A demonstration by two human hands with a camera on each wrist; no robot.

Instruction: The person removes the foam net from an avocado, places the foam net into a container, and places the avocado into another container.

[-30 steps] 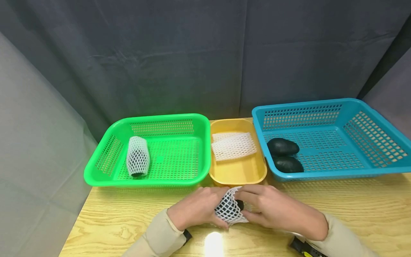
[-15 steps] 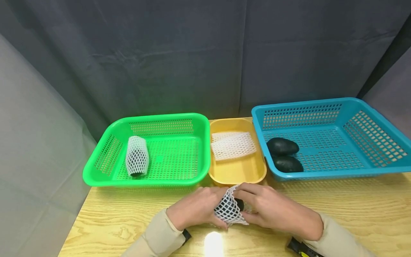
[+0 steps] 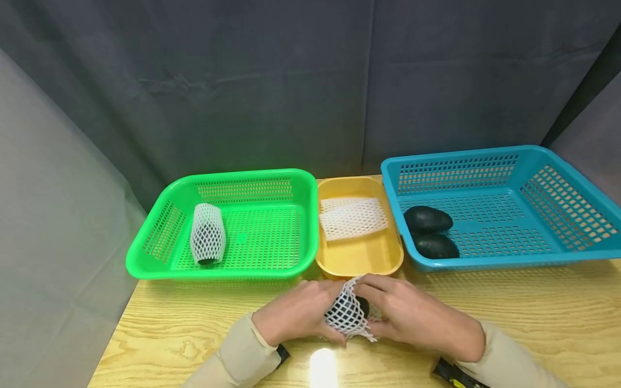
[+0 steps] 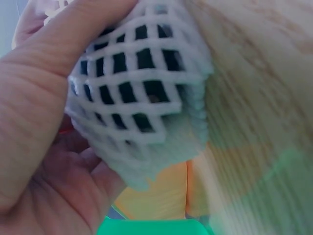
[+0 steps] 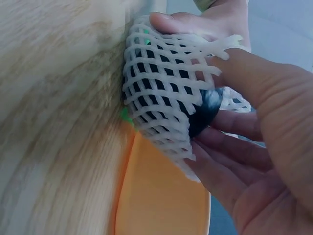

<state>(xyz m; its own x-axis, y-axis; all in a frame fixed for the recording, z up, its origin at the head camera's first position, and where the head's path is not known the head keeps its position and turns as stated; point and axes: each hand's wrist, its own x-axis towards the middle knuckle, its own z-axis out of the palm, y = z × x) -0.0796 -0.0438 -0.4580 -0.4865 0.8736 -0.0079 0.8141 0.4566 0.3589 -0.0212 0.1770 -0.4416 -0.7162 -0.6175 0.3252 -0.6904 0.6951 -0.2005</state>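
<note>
Dark avocado (image 5: 206,113) sits partly inside a white foam net sleeve (image 3: 345,313), low over the wooden table (image 3: 160,323), in front of the yellow tray (image 3: 359,264). One dark end shows at the sleeve's mouth, on the right-hand side. Left hand (image 3: 302,310) curls round the netted body, thumb on the near side; most of its fingertips are hidden. Right hand (image 3: 405,311) has thumb and fingers apart and bent about the mouth, thumb under the mesh edge, others by the lower edge and the bare end. Can't tell if each fingertip pinches net or only touches fruit.

Main risk: mesh tears. The mouth looks stretched and its edge ragged; a hard pull on one strand could split it. Second: the avocado looks smooth, so if the left hand squeezes too much or loosens, it could slide out through the mouth and roll on the table. Third: uneven pulling, with one side of the edge dragged further, could bunch the net and leave the end bare. Also, hands work close to the tray's front edge; a knock could shift it and the flat foam net sleeves (image 3: 353,220) inside.
</note>
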